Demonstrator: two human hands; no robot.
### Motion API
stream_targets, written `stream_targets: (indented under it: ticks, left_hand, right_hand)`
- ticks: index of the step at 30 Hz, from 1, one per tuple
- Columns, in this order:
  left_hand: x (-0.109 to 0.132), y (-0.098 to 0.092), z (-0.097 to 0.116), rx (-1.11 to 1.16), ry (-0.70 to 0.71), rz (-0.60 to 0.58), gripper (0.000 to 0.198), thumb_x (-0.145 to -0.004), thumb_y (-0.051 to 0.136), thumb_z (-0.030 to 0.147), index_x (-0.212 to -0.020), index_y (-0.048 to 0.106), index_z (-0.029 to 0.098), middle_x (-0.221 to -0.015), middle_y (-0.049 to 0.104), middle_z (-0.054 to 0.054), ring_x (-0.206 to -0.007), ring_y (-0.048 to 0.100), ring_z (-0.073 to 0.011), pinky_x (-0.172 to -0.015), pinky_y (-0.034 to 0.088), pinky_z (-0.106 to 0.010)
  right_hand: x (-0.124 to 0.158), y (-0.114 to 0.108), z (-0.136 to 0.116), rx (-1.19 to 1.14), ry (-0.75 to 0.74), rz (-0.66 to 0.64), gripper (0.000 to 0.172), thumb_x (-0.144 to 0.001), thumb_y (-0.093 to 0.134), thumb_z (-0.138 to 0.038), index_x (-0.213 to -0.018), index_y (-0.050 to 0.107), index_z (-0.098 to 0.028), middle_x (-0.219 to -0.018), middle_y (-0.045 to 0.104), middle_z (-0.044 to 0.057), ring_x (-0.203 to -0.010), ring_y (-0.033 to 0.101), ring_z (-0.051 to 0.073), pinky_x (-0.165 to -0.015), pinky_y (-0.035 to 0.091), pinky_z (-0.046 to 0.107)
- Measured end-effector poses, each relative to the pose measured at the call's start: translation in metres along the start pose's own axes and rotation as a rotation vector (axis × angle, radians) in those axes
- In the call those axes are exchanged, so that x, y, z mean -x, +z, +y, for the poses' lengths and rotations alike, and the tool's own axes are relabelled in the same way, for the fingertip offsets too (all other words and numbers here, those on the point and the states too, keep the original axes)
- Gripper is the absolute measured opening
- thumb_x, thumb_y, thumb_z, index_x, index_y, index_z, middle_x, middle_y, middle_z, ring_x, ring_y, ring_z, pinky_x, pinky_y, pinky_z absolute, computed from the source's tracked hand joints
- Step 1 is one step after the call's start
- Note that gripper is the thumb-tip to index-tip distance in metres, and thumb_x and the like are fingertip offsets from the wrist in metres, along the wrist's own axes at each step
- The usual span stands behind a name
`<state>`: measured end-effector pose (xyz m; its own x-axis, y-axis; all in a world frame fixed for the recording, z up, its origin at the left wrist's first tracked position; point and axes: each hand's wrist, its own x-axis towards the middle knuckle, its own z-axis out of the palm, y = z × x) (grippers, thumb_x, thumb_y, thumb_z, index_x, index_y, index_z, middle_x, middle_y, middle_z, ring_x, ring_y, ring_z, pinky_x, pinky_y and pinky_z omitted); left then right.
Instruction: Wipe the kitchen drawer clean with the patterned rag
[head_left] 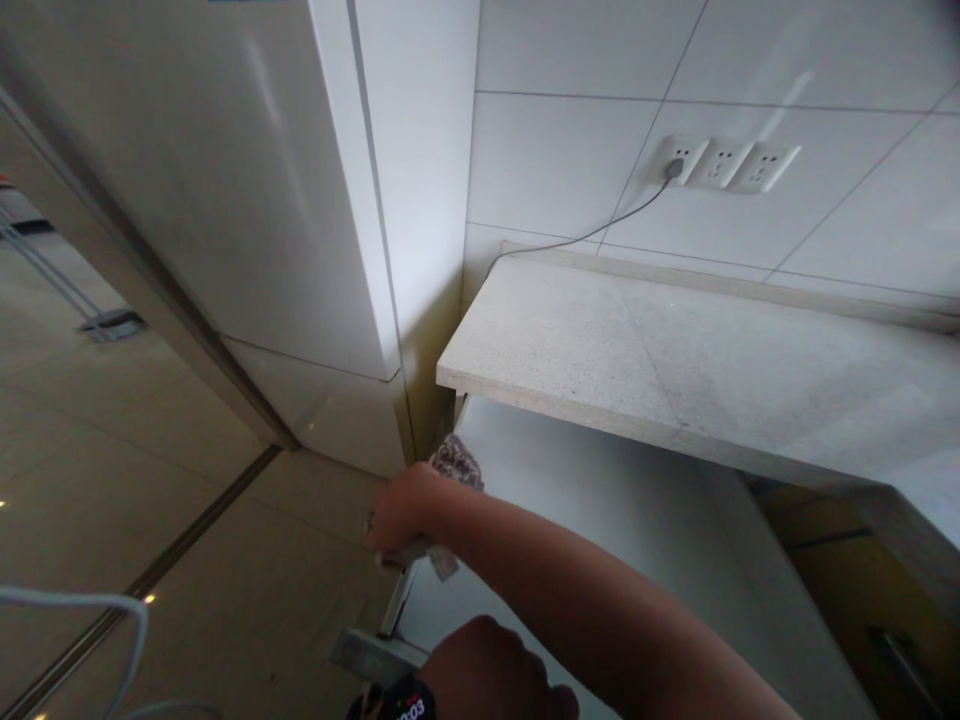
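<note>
My right hand [405, 510] is closed around a brown-and-white cloth [457, 462], part of which sticks out beyond the fingers. It is at the left side edge of a pulled-out white drawer [547, 470], with the right forearm crossing over the drawer. Lower down, my left hand [491, 668] is curled closed near a grey bar-like edge [375, 655] at the drawer's front corner. A dark watch [409, 700] is on the left wrist. What the left fingers hold, if anything, is hidden.
A pale stone countertop [555, 330] overhangs the drawer. A glossy white cabinet [300, 200] stands to the left, beside a floor track [202, 540]. Wall sockets [720, 163] have a grey cord [592, 235] plugged in. A white cable or tube [75, 598] shows at lower left.
</note>
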<state>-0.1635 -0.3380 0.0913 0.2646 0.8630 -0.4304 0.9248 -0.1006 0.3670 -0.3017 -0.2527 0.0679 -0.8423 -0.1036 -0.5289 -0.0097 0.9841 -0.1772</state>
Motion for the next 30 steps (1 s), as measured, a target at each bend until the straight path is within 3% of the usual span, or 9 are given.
stream_targets:
  ticks: [3,5,8,10,14,17,24,27,30]
  left_hand:
    - [-0.001,0.006,-0.001,0.05,-0.125,0.08,0.039,-0.093,0.048,0.047,-0.104,0.072,0.018,-0.087,0.074,-0.016,-0.069,0.07,-0.0269,-0.048,0.043,-0.03]
    - [0.0,0.006,-0.004,0.038,-0.054,0.056,0.037,-0.094,0.048,0.045,-0.1,0.072,0.018,-0.086,0.074,-0.016,-0.07,0.07,-0.0267,-0.051,0.045,-0.031]
    - [0.004,-0.003,-0.007,-0.05,0.139,-0.045,0.033,-0.096,0.045,0.036,-0.097,0.072,0.018,-0.08,0.074,-0.014,-0.071,0.071,-0.0262,-0.056,0.048,-0.032]
    - [0.008,-0.012,-0.006,-0.104,0.16,-0.104,0.03,-0.097,0.045,0.032,-0.1,0.071,0.019,-0.081,0.073,-0.014,-0.073,0.071,-0.0267,-0.055,0.048,-0.031]
    - [0.011,-0.023,-0.003,-0.141,0.167,-0.12,0.026,-0.096,0.048,0.03,-0.104,0.07,0.02,-0.084,0.074,-0.012,-0.078,0.072,-0.029,-0.053,0.048,-0.031]
    - [0.011,-0.018,-0.004,-0.144,0.186,-0.095,0.026,-0.096,0.049,0.033,-0.107,0.069,0.021,-0.084,0.074,-0.011,-0.077,0.072,-0.0291,-0.053,0.049,-0.032]
    - [0.009,-0.006,-0.003,-0.112,0.146,0.043,0.03,-0.098,0.046,0.035,-0.102,0.072,0.02,-0.08,0.074,-0.012,-0.073,0.071,-0.0276,-0.057,0.049,-0.032]
    - [0.009,-0.008,0.001,-0.121,0.085,-0.001,0.034,-0.098,0.043,0.034,-0.104,0.072,0.017,-0.084,0.074,-0.016,-0.074,0.071,-0.0307,-0.057,0.05,-0.035]
    - [0.009,-0.013,0.002,-0.11,0.104,-0.037,0.029,-0.096,0.048,0.03,-0.109,0.071,0.018,-0.089,0.074,-0.016,-0.078,0.072,-0.0317,-0.06,0.053,-0.038]
  right_hand:
    - [-0.002,0.014,-0.033,-0.02,-0.117,-0.081,0.055,-0.072,0.056,-0.068,-0.09,0.077,-0.02,-0.091,0.076,0.015,-0.082,0.071,0.036,-0.063,0.057,0.051]
    - [0.001,0.012,-0.03,-0.015,-0.087,-0.027,0.055,-0.072,0.057,-0.069,-0.09,0.076,-0.02,-0.09,0.075,0.016,-0.082,0.071,0.036,-0.063,0.057,0.05]
    - [0.012,-0.006,0.013,0.019,0.061,0.16,0.048,-0.079,0.055,-0.06,-0.091,0.076,-0.018,-0.096,0.075,0.018,-0.089,0.071,0.036,-0.066,0.056,0.048]
    - [0.022,-0.023,0.053,0.045,0.226,0.345,0.044,-0.081,0.056,-0.055,-0.098,0.074,-0.019,-0.1,0.074,0.017,-0.093,0.071,0.035,-0.071,0.055,0.047]
    - [0.041,-0.038,0.099,0.06,0.355,0.469,0.048,-0.09,0.047,-0.051,-0.122,0.063,-0.02,-0.109,0.072,0.017,-0.101,0.068,0.033,-0.079,0.053,0.045]
    - [0.049,-0.026,0.082,0.083,0.281,0.464,0.047,-0.085,0.052,-0.058,-0.111,0.067,-0.022,-0.102,0.074,0.014,-0.098,0.069,0.032,-0.082,0.051,0.044]
    - [0.065,0.012,-0.009,0.014,-0.143,0.298,0.059,-0.078,0.048,-0.071,-0.103,0.067,-0.021,-0.092,0.074,0.012,-0.084,0.07,0.031,-0.07,0.052,0.042]
    - [0.079,0.014,-0.01,-0.105,-0.176,0.404,0.055,-0.078,0.052,-0.069,-0.108,0.066,-0.024,-0.093,0.074,0.009,-0.087,0.07,0.028,-0.073,0.05,0.039]
    - [0.1,0.015,0.012,-0.276,-0.11,0.591,0.047,-0.078,0.059,-0.061,-0.108,0.065,-0.025,-0.092,0.073,0.005,-0.087,0.068,0.025,-0.076,0.048,0.035]
